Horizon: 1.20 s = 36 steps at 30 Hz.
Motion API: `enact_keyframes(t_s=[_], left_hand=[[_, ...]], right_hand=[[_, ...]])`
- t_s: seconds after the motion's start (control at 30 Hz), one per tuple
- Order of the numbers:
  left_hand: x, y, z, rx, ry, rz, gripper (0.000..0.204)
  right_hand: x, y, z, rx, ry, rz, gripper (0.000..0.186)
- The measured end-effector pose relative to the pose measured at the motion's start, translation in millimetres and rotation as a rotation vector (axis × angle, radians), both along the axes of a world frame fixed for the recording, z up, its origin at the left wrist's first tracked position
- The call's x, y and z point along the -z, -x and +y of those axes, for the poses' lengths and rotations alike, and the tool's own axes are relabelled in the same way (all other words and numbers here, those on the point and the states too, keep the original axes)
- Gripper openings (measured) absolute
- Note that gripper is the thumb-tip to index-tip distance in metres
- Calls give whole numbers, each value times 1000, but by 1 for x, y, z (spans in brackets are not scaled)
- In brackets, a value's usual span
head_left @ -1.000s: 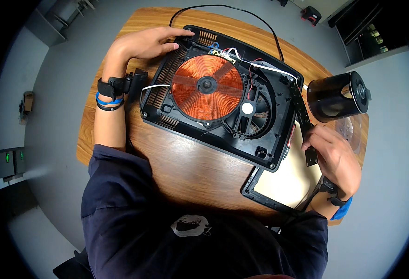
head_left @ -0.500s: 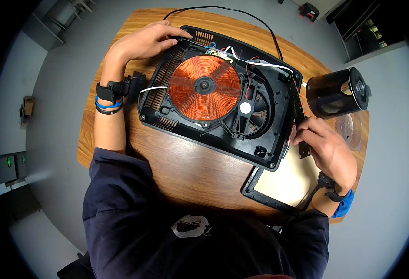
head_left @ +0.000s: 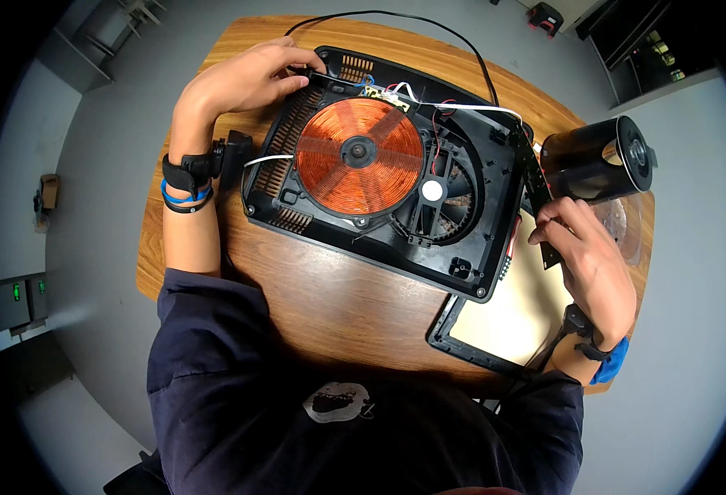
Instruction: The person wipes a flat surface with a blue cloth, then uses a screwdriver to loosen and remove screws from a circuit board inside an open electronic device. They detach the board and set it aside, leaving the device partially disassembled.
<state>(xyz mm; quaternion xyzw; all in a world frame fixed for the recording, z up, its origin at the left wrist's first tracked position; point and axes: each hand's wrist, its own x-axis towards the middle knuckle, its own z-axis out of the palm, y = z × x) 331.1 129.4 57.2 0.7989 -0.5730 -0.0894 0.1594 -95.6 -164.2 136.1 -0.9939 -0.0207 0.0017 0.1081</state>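
Note:
An opened induction cooker housing, black plastic, lies on the table. Inside are a round copper coil and, to its right, a fan. At the far left corner my left hand grips the housing's rim between thumb and fingers. Beyond the right edge my right hand pinches a narrow dark circuit board, tilted and raised beside the housing. A white cable runs from a small board behind the coil toward the held board's far end. Fingers hide part of that board.
A black-framed panel with a pale face lies partly under the housing at near right. A dark cylindrical container stands on the right, with a clear plastic piece beside it. A black power cord loops behind the housing.
My right hand has moved slightly up, lifting and tilting the circuit board away from the housing's right side. The housing has shifted slightly left, with my left hand on its corner.

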Motion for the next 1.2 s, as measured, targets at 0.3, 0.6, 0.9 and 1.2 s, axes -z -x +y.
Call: enact_keyframes(t_s=[0.3, 0.6, 0.9, 1.2], left_hand=[[-20, 18, 0, 15, -42, -67, 28], [-28, 30, 1, 52, -1, -141, 27], [-47, 55, 0, 72, 40, -193, 27], [-62, 76, -1, 101, 75, -252, 25]], right_hand=[[3, -6, -8, 29, 38, -69, 31], [9, -9, -8, 80, -6, -106, 30], [16, -13, -18, 104, 143, -87, 22], [15, -11, -19, 75, 195, -127, 11]])
